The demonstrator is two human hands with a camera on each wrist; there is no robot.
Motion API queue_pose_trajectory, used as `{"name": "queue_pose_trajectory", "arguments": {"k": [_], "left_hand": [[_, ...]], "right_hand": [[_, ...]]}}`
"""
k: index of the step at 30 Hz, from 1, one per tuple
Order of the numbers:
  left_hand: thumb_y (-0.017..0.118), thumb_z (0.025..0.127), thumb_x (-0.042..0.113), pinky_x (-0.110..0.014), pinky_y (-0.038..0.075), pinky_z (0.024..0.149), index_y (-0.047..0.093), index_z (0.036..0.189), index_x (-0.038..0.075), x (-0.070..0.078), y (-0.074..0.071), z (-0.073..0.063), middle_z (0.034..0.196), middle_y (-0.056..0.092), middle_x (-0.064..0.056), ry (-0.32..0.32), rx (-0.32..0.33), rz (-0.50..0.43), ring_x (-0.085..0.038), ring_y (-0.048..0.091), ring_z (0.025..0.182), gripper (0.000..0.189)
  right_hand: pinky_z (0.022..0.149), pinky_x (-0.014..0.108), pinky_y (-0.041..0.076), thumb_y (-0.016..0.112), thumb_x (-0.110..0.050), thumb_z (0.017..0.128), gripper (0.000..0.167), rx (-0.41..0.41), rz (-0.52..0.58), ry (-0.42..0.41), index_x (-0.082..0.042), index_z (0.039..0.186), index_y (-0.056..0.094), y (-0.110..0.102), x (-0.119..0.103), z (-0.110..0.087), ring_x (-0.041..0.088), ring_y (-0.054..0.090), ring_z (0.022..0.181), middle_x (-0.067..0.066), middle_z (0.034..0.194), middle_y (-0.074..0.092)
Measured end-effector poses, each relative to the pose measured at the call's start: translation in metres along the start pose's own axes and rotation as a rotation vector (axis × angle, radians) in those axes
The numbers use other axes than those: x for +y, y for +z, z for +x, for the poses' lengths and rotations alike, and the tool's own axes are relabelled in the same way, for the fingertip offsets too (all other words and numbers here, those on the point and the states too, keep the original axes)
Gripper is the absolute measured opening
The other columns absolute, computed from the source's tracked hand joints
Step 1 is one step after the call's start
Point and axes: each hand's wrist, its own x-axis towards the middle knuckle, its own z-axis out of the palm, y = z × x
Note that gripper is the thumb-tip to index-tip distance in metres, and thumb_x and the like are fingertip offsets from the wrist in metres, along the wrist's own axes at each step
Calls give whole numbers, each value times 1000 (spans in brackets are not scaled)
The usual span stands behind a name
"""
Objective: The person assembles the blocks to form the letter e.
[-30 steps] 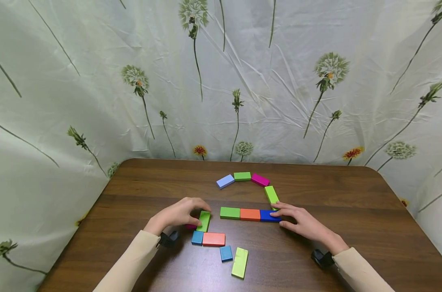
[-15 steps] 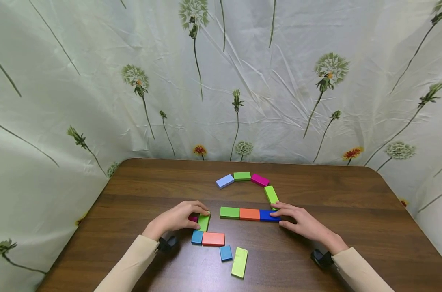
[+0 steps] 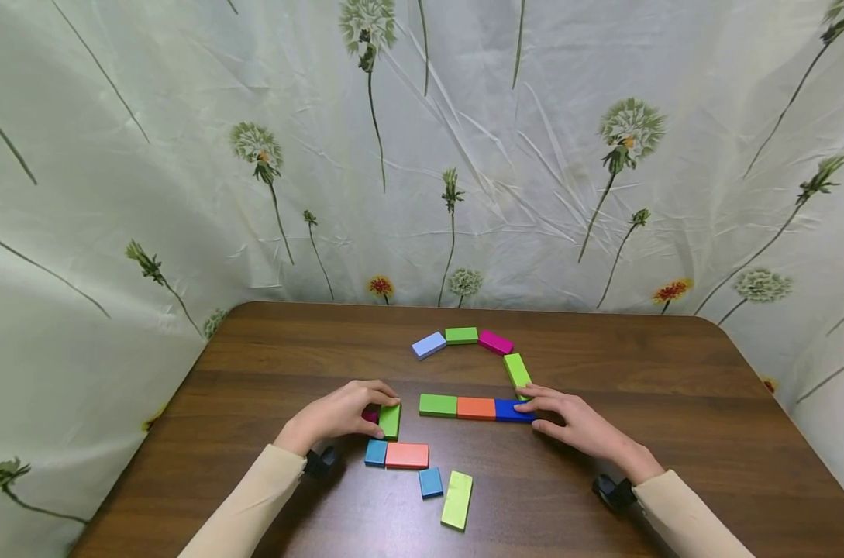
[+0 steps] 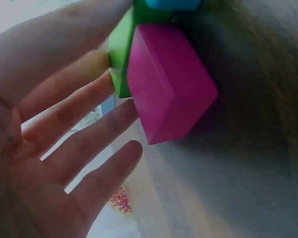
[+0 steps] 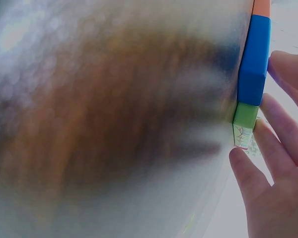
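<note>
With the left hand [image 3: 339, 414], beside a magenta block [image 4: 170, 85], pinches a green block [image 3: 390, 421] lengthwise on the wooden table [image 3: 568, 504], behind a salmon block [image 3: 407, 456]; farther right, past an orange block [image 3: 476, 408], touches a dark blue block [image 3: 507, 412] with relaxed fingers of the right hand [image 3: 573, 422].

Head view: magenta block [image 3: 370, 417] largely hidden by left hand [image 3: 339, 414]; blue block [image 3: 508, 411] partly covered by right hand [image 3: 570, 420]; sleeves [image 3: 254, 496] cut off by lower edge. Left wrist view: green block [image 4: 120, 55] partly behind magenta block and thumb [image 4: 59, 37]; teal block [image 4: 174, 4] cut off at top. Right wrist view: table [image 5: 114, 124] blurred; orange block [image 5: 262, 7] cropped above.
</note>
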Motion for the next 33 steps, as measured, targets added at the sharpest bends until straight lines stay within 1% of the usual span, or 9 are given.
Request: {"name": "queue_pose_trajectory", "arguments": {"k": [4, 8, 17, 21, 27, 33], "left_hand": [[80, 79, 21, -37, 47, 92, 65, 122, 1, 1, 1, 0, 122, 59, -9, -8, 8, 8, -22, 56, 110, 50], [80, 79, 19, -36, 47, 92, 65, 121, 0, 1, 2, 0, 122, 59, -9, 10, 26, 25, -23, 56, 111, 48], [77, 80, 14, -39, 47, 91, 64, 122, 0, -7, -1, 0, 125, 59, -12, 28, 88, 49, -27, 57, 113, 46], [76, 81, 13, -40, 46, 93, 63, 124, -1, -10, -5, 7, 128, 57, -14, 37, 98, 51, -29, 55, 116, 47], [74, 83, 13, -41, 45, 95, 63, 124, 0, -15, -9, 20, 131, 56, -15, 52, 101, 57, -30, 54, 118, 45], [74, 83, 11, -41, 45, 95, 65, 123, 2, -22, -11, 31, 129, 57, -16, 87, 110, 95, -31, 54, 117, 42]], "right_hand": [[98, 55, 38, 62, -18, 94, 31, -2, 5, 3, -13, 124, 66, 0, 0, 0, 36, 41, 130, 12, 139, 49], [98, 54, 38, 62, -18, 94, 30, 6, 3, -3, -14, 124, 66, 1, 0, 0, 36, 41, 129, 11, 139, 50], [98, 50, 39, 61, -19, 95, 29, 24, 5, -15, -15, 123, 66, 2, 2, -1, 35, 42, 129, 10, 139, 50], [98, 50, 40, 61, -19, 95, 29, 29, 0, -19, -15, 123, 66, 3, 2, -1, 35, 42, 129, 10, 138, 51], [98, 51, 39, 60, -21, 95, 29, 23, 4, -10, -16, 124, 66, 3, 3, -1, 34, 42, 129, 8, 139, 50], [98, 51, 39, 61, -20, 95, 29, 24, 2, -9, -16, 124, 66, 3, 3, -1, 34, 42, 129, 8, 139, 50]]}}
